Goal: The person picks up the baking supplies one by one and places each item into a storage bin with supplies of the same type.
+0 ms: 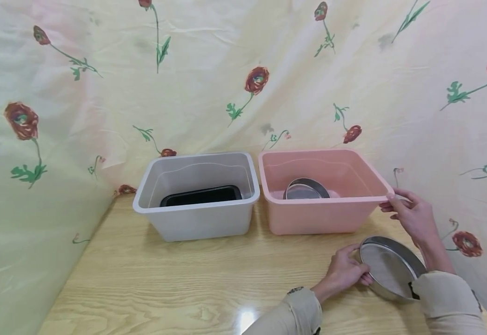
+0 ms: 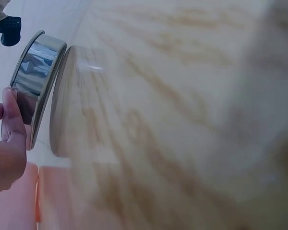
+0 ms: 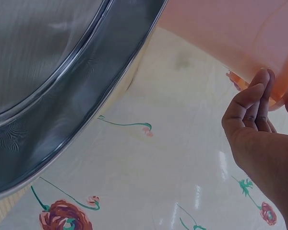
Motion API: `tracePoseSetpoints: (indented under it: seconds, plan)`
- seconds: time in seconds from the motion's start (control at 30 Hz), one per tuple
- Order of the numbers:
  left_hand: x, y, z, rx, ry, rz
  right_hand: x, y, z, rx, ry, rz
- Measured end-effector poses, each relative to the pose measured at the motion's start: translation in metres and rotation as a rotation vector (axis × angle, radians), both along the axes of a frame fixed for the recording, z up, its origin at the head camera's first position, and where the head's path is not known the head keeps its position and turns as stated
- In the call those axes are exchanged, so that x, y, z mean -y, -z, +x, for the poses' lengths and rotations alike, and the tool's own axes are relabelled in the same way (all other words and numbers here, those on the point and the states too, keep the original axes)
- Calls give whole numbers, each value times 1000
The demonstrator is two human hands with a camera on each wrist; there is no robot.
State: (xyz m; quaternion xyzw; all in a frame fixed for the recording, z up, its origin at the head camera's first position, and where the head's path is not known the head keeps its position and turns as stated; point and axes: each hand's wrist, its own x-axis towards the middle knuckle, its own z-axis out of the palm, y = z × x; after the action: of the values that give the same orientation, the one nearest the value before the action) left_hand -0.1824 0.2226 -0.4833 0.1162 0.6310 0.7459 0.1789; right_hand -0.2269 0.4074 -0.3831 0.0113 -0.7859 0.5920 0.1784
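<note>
My left hand (image 1: pixel 345 270) grips the left rim of a round metal sieve (image 1: pixel 387 270) with a mesh bottom, held tilted at the right of the table. In the left wrist view the shiny side wall of the sieve (image 2: pixel 37 67) shows beyond my fingers (image 2: pixel 12 115). My right hand (image 1: pixel 415 216) pinches the front right corner of the pink tub (image 1: pixel 314 216), thumb on top of the rim and fingers beneath it. A smaller round sieve (image 1: pixel 308 188) leans inside the pink tub, its lower part hidden by the front wall.
A grey tub (image 1: pixel 203 223) stands left of the pink one, with a black tray (image 1: pixel 201 196) inside. Both tubs are at the back of the wooden table (image 1: pixel 176 284). A flowered cloth (image 1: pixel 205 74) hangs behind and along both sides.
</note>
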Motion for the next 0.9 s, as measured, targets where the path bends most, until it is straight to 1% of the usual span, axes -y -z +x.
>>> tracePoseSetpoints:
  seconds: [0.27,0.37,0.57,0.8,0.9]
  plan:
    - [7,-1,-1,-5,3,9,-1,1,-2,-24,-48,-99]
    - [9,-1,-2,-4,1,37,-1,1,-2,-18,-34,-90]
    - [13,-1,-4,0,-17,69,0,0,-3,22,21,-11]
    - [18,-2,-5,-1,-27,72,-1,1,-2,8,-5,-44]
    - [21,-4,-6,-8,-25,78,0,0,-3,10,1,-29]
